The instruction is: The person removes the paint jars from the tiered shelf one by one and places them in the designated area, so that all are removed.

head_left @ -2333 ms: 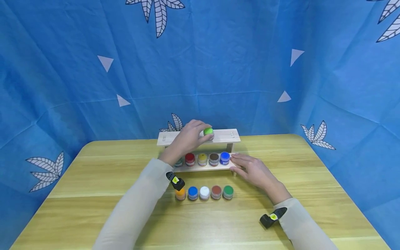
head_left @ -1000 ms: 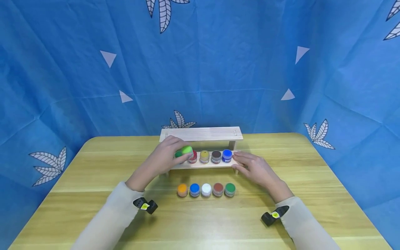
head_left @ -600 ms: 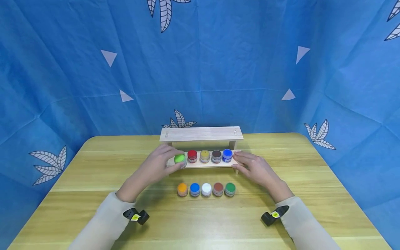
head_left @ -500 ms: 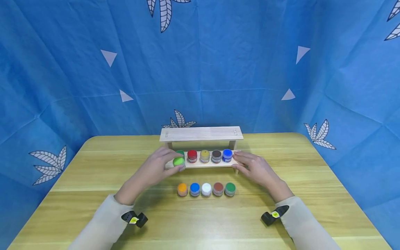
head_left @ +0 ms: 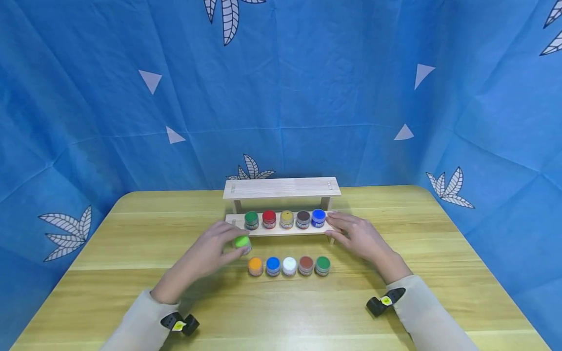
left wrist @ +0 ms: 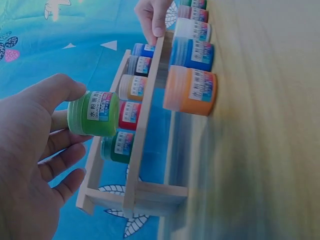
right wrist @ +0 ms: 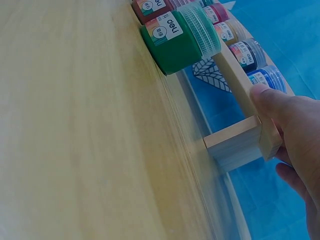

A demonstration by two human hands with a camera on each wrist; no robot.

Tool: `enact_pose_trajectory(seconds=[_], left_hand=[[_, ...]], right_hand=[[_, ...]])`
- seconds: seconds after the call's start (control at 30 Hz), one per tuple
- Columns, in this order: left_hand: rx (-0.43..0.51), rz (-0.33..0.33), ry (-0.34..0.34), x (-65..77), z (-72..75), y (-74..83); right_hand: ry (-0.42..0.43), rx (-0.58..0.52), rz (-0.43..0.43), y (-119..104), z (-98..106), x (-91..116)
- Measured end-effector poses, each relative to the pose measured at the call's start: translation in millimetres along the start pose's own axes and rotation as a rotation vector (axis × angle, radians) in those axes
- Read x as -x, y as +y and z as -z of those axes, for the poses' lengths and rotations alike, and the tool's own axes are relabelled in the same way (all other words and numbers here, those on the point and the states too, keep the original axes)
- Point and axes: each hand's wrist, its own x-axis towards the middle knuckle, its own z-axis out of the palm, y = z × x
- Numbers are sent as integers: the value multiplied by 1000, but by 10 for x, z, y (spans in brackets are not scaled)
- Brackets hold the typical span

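My left hand [head_left: 205, 252] pinches a small paint jar with a light green lid [head_left: 242, 243] between thumb and fingers, just in front of the left end of a two-step wooden rack [head_left: 281, 187]. In the left wrist view this light green jar [left wrist: 94, 114] shows its printed label, with the other fingers spread below it. My right hand [head_left: 357, 235] grips the right end of the rack's lower step, thumb on its front edge, as the right wrist view shows. Beside those fingers stands a blue jar [head_left: 318, 218], last in a row with dark brown [head_left: 303, 219], yellow [head_left: 287, 219], red [head_left: 269, 219] and green [head_left: 251, 220] jars.
On the wooden table [head_left: 373, 331], before the rack, a second row of jars runs orange [head_left: 255, 266], blue [head_left: 273, 266], white [head_left: 289, 266], reddish brown [head_left: 306, 265] and green [head_left: 322, 265]. A blue patterned cloth [head_left: 281, 87] hangs behind the table.
My left hand has brought the light green jar from over the rack's upper step down past the lower step, to the left and towards me. My right hand has stayed at the rack's end.
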Motion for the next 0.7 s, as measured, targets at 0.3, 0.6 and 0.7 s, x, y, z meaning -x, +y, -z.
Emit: enact_pose_trajectory(seconds=[0.3, 0.6, 0.7], left_hand=[[12, -38, -55, 98, -53, -88], [41, 6, -153, 147, -129, -157], [48, 5, -162, 155, -158, -177]], right_hand=[[-2, 4, 4, 6, -1, -5], [-12, 4, -2, 2, -8, -4], [-12, 5, -5, -2, -9, -2]])
